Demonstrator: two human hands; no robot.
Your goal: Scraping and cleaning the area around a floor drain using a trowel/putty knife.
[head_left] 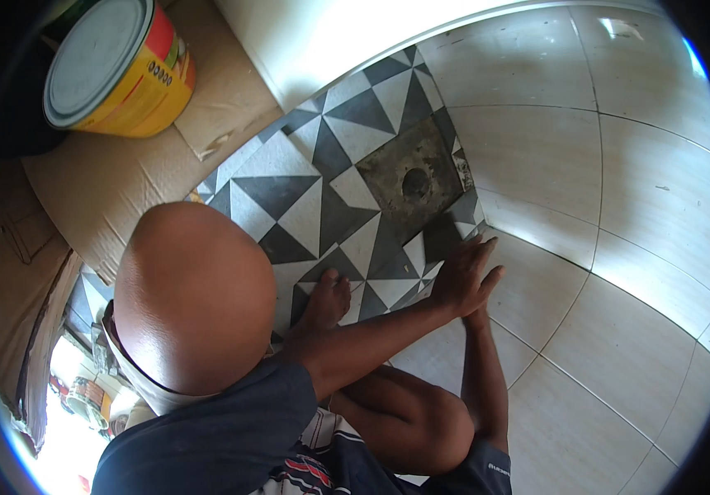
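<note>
My left hand (455, 279) reaches across to the corner where the patterned floor meets the pale wall tiles. Its fingers look stretched out and apart, with nothing visible in them. From below, my right forearm (487, 379) rises to meet it; my right hand is mostly hidden behind the left one, so its fingers cannot be told apart. Just beyond the fingertips lies a dark patch (441, 238), either a tile or a loose piece. Farther off, a bare rough square (404, 157) with a round dark hole (414, 183) breaks the grey-and-white triangle-patterned floor (276, 202).
A yellow and red bucket (144, 99) with a grey lid stands on flattened cardboard (231, 99) at the far left. A white panel (314, 37) rises behind. Pale tiled wall (537, 157) bounds the right. My bent knees and bare foot (326, 304) occupy the near side.
</note>
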